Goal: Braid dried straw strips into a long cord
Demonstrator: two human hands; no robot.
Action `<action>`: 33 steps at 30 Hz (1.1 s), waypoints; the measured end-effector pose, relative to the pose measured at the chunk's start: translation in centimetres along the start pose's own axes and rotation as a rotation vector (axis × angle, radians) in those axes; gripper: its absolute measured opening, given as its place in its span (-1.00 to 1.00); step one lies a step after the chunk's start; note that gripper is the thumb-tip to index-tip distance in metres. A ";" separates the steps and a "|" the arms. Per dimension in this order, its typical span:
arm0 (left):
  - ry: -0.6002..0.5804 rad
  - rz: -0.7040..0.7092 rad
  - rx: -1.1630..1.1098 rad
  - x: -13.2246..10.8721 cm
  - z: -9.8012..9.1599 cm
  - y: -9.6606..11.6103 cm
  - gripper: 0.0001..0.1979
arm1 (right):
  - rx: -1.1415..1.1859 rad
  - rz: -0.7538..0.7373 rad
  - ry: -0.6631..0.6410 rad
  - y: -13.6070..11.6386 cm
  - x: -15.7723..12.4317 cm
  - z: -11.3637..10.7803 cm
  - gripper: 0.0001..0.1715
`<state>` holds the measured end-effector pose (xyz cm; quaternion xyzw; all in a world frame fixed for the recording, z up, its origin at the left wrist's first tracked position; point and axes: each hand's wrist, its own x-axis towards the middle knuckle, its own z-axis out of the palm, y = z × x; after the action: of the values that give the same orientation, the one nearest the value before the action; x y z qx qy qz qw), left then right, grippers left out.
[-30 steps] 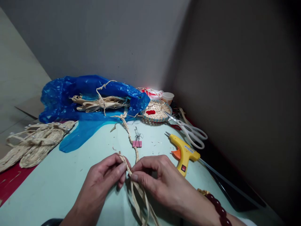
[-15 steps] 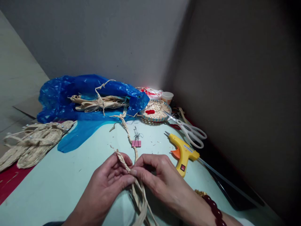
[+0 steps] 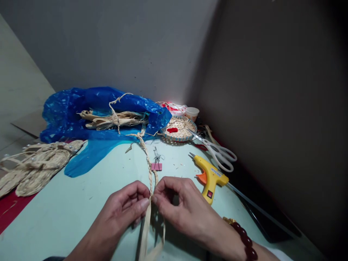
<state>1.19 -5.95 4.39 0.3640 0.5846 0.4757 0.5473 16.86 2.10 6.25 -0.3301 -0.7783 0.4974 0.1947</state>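
Observation:
A pale plant-fibre braid (image 3: 150, 177) runs toward me over the table, and its lower end lies between my two hands. My left hand (image 3: 127, 206) pinches the braid's left side between thumb and forefinger. From the right, my right hand (image 3: 185, 206) pinches the same spot, thumb and forefinger closed on a strand. Flat loose strands (image 3: 146, 228) hang down below the fingers, one curving off to the right. A pink binder clip (image 3: 156, 166) rests beside the braid, just beyond my hands. Exactly which strand each fingertip holds is partly hidden.
At the back, a blue plastic bag (image 3: 67, 108) holds a bundle of dried fibre (image 3: 116, 119). Woven sandals (image 3: 40, 166) lie left. To the right are a round basket (image 3: 178, 136), paper cup (image 3: 191, 113), white-handled scissors (image 3: 217, 150) and a yellow glue gun (image 3: 213, 175).
The short braided end that pointed up-left between my hands now lies in line with the braid. The loose strands have shifted left and hang straighter. Both hands stay pinched.

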 end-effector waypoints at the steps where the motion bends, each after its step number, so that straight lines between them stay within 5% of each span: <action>1: -0.020 -0.014 -0.040 0.1 -0.1 -0.1 -0.74 | 0.014 0.007 -0.017 0.0 0.0 -0.1 -0.86; 5: -0.089 -0.077 -0.198 0.2 -0.2 -0.3 -0.70 | 0.057 -0.002 -0.063 0.2 0.0 -0.3 -0.88; 9: -0.034 -0.123 -0.135 -0.1 0.0 0.4 -0.70 | 0.047 -0.005 -0.073 0.3 0.2 -0.4 -0.89; 16: 0.063 0.048 0.135 -0.3 0.7 1.1 -0.72 | 0.015 -0.037 -0.053 0.2 0.1 -0.2 -0.89; 24: 0.045 0.313 0.556 -0.2 0.1 0.9 -0.70 | -0.031 -0.054 0.018 -0.3 0.3 -0.8 -0.88; 33: 0.074 0.490 0.986 1.1 1.7 2.7 -0.77 | -0.058 -0.275 0.128 0.7 0.8 -1.6 -0.90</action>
<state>2.49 -3.87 6.71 0.6855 0.6553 0.2715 0.1642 17.55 3.93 6.33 -0.2568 -0.8162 0.4212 0.3008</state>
